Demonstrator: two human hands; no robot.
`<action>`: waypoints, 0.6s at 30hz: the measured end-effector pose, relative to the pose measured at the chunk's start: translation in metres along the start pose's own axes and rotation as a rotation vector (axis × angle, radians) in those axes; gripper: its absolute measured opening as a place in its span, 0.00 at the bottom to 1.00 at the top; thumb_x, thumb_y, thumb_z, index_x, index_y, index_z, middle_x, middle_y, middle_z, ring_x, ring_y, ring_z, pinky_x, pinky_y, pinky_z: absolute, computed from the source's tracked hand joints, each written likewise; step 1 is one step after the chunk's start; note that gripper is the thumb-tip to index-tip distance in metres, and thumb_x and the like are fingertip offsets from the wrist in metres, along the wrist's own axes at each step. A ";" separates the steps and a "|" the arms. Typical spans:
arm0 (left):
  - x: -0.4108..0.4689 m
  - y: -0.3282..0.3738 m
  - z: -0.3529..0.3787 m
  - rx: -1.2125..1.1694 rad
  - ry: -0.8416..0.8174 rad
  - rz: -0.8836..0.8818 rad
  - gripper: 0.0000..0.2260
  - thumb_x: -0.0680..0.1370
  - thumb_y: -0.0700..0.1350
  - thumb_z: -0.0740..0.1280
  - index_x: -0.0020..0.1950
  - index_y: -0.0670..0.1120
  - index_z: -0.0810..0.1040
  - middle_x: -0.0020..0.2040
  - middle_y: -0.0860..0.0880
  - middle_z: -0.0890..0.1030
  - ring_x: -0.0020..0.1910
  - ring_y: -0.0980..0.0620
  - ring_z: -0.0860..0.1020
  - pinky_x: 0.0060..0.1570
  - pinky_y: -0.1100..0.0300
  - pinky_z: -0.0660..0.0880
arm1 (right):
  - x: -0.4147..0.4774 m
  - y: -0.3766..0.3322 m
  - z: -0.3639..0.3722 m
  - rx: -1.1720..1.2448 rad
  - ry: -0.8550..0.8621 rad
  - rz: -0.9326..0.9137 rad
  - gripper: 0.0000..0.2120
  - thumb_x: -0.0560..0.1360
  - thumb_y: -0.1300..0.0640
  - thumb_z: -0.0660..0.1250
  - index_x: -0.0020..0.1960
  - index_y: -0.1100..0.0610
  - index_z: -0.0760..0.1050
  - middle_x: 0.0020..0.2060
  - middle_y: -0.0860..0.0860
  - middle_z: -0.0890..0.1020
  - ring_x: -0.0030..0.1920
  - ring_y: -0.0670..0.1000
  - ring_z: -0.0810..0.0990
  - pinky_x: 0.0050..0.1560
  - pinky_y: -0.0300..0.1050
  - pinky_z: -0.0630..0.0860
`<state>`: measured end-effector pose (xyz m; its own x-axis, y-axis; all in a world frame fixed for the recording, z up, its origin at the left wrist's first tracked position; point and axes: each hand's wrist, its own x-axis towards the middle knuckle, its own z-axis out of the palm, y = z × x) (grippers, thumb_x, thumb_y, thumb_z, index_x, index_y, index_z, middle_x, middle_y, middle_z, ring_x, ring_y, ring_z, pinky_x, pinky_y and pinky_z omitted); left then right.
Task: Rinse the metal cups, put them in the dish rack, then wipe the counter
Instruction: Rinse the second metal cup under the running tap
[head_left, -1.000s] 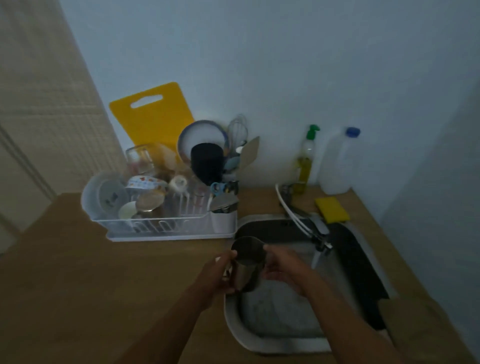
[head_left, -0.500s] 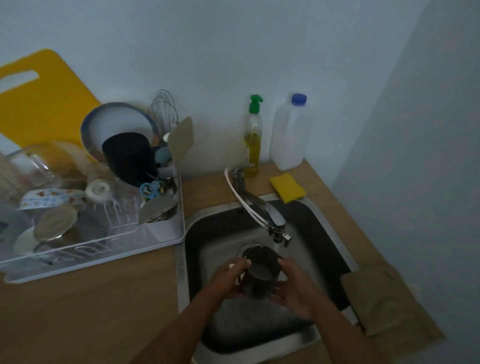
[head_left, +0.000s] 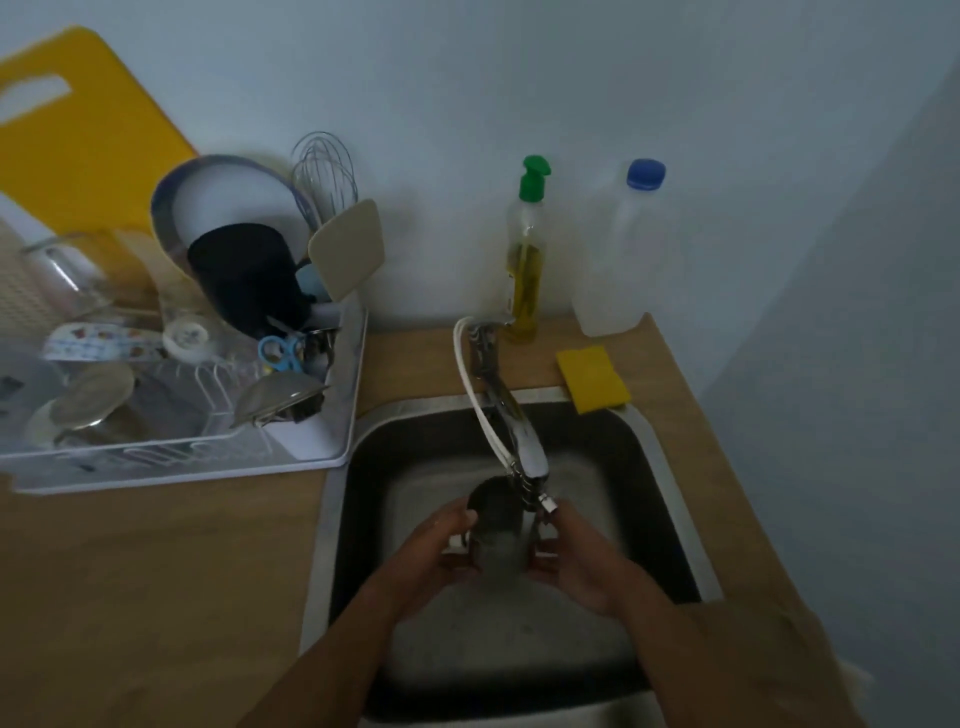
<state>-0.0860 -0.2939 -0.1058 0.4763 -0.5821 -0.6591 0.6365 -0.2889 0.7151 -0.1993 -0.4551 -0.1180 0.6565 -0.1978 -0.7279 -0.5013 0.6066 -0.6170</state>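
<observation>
Over the steel sink (head_left: 670, 457) I hold a metal cup (head_left: 497, 535) tilted under the faucet (head_left: 511, 421) spout, with its mouth facing away from me. My left hand (head_left: 439, 553) grips its left side and my right hand (head_left: 582, 564) cups its right side. Whether water is running is hard to tell in the dim light. The white dish rack (head_left: 322, 452) stands on the wooden counter (head_left: 156, 571) to the left, crowded with dishes.
The rack holds a black cup (head_left: 244, 275), a plate, a whisk, scissors and metal lids. A yellow cutting board (head_left: 78, 140) leans on the wall. Dish soap (head_left: 525, 260), a white bottle (head_left: 618, 254) and a yellow sponge (head_left: 592, 379) sit behind the sink.
Both hands carried the cup from the sink's left edge to under the faucet spout. The camera swung right and down, so the rack slid toward the left edge.
</observation>
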 end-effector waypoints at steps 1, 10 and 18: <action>0.000 -0.008 -0.006 -0.013 -0.024 -0.023 0.16 0.76 0.49 0.65 0.63 0.53 0.77 0.63 0.43 0.77 0.60 0.39 0.77 0.57 0.46 0.77 | -0.001 0.005 -0.002 -0.026 -0.041 0.028 0.20 0.72 0.45 0.68 0.60 0.53 0.78 0.59 0.62 0.78 0.60 0.63 0.76 0.64 0.59 0.72; -0.002 -0.009 0.029 0.001 -0.082 0.031 0.23 0.70 0.49 0.69 0.66 0.52 0.76 0.64 0.42 0.77 0.63 0.37 0.75 0.64 0.41 0.72 | 0.000 -0.018 -0.037 -0.066 -0.059 0.020 0.25 0.69 0.48 0.67 0.64 0.56 0.75 0.61 0.65 0.78 0.61 0.65 0.76 0.62 0.58 0.73; -0.010 -0.013 0.015 -0.012 -0.160 -0.069 0.14 0.77 0.44 0.63 0.62 0.49 0.77 0.61 0.42 0.77 0.61 0.40 0.75 0.58 0.47 0.76 | -0.009 -0.013 -0.040 -0.157 -0.173 0.155 0.30 0.66 0.49 0.71 0.67 0.51 0.71 0.63 0.66 0.73 0.59 0.66 0.76 0.55 0.57 0.77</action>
<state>-0.1083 -0.2956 -0.1052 0.3289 -0.6752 -0.6603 0.6721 -0.3238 0.6659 -0.2211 -0.4923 -0.1158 0.6451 0.0310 -0.7635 -0.6757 0.4898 -0.5510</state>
